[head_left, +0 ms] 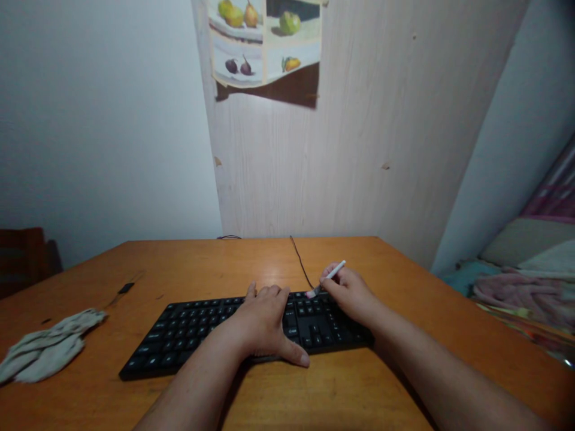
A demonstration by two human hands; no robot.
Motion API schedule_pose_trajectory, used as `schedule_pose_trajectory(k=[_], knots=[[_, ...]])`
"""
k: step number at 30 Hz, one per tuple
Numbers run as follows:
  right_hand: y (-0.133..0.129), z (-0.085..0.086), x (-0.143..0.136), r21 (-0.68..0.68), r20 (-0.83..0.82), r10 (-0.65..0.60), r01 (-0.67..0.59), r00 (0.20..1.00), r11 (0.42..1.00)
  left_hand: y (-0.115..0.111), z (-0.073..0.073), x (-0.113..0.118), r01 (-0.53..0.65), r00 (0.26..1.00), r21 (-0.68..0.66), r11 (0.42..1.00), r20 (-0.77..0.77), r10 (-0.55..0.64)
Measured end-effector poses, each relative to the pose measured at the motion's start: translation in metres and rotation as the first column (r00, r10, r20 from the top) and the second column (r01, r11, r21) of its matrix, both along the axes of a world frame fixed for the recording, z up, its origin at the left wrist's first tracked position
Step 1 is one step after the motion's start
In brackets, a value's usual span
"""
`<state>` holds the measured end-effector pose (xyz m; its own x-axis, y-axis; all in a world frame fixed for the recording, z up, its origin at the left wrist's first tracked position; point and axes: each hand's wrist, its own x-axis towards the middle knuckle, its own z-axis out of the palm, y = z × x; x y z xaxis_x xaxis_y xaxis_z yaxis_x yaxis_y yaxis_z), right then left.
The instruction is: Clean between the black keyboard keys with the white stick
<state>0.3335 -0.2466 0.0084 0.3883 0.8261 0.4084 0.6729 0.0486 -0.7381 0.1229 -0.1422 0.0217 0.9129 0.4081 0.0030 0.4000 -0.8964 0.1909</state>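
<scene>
The right hand [354,294], fingertips pinched together on a slim white-handled brush [336,269], angles its pinkish tip leftward and down at the far-edge keys of the long black plastic keyboard [193,326], which runs crosswise beneath the left hand [263,323], its fingers and thumb apart.

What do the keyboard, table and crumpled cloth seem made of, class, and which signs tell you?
Keyboard: probably matte black plastic, with moulded-looking keys.
Table: varnished wood or laminate, orange-brown with a soft sheen.
Cloth: likely dull, pale fabric, lying in limp folds.
</scene>
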Motion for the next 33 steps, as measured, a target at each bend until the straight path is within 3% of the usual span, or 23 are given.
schedule_pose_trajectory(k=[3, 6, 12, 17, 26, 29, 33], knots=[[-0.005, 0.004, 0.005, -0.002, 0.074, -0.1, 0.1, 0.992, 0.995, 0.0, 0.0, 0.0, -0.002, 1.0, -0.001, 1.0, 0.001, 0.002], [-0.009, 0.009, 0.006, 0.035, 0.025, -0.168, 0.168, 0.985, 0.985, 0.0, -0.001, 0.0, -0.003, 1.0, -0.005, 1.0, -0.005, 0.003], [-0.009, 0.008, -0.011, 0.1, -0.185, 0.066, -0.048, 0.981, 0.994, -0.001, 0.0, 0.0, 0.004, 1.0, 0.01, 1.0, 0.009, -0.004], [-0.003, -0.002, -0.021, 0.052, -0.148, 0.141, -0.135, 0.979, 0.99, -0.002, 0.0, -0.001, 0.005, 0.999, 0.017, 1.0, 0.037, -0.005], [-0.008, 0.004, -0.004, -0.012, 0.078, -0.096, 0.097, 0.992, 0.995, -0.003, 0.002, -0.001, 0.004, 1.0, 0.018, 1.0, 0.027, -0.005], [-0.009, 0.005, 0.002, 0.015, 0.025, -0.176, 0.176, 0.984, 0.984, -0.004, 0.002, 0.0, 0.009, 0.999, 0.017, 1.0, 0.032, -0.009], [-0.007, 0.002, 0.002, 0.05, -0.057, -0.141, 0.144, 0.988, 0.988, -0.003, 0.001, 0.0, 0.006, 1.0, 0.015, 1.0, 0.03, -0.006]])
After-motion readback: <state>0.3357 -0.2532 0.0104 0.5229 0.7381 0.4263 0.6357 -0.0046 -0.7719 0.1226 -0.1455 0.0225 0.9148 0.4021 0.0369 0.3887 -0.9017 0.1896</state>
